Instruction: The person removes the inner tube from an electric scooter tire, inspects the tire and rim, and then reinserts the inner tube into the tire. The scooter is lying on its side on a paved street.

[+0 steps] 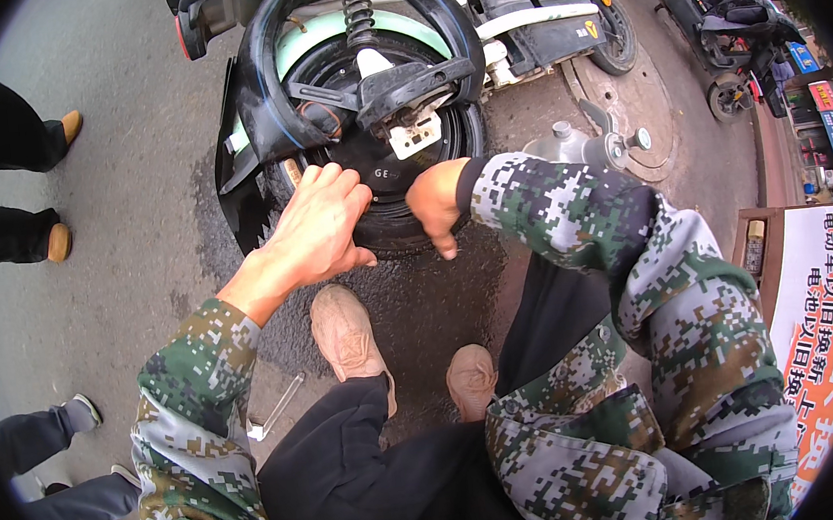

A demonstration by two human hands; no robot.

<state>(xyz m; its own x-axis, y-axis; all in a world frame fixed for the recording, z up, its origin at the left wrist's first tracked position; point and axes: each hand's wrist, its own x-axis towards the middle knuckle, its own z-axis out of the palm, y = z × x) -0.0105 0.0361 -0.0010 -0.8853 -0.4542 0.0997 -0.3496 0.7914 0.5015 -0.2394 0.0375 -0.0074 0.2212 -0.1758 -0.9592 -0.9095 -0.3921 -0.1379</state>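
The rear wheel of a scooter stands before me, its black tyre (392, 230) nearest my hands. My left hand (319, 219) is closed over the tyre's near left part, fingers curled on top and thumb below. On the near right part, my right hand (438, 204) is closed too, its thumb pointing down; its other fingertips are hidden. A smooth black loop like an inner tube (267, 80) hangs around the coil spring (358, 12) and over the wheel. A pale metal bracket (414, 138) sits at the hub. Over the wheel curves a mint green fender (303, 40).
A wrench-like metal tool (276, 408) lies by my left shoe. Right of the wheel stand a grey metal canister (562, 143) and another scooter (545, 26). People stand at the left, one in black trousers (13, 231). A printed sign (818, 324) is at right. The ground under the wheel looks wet.
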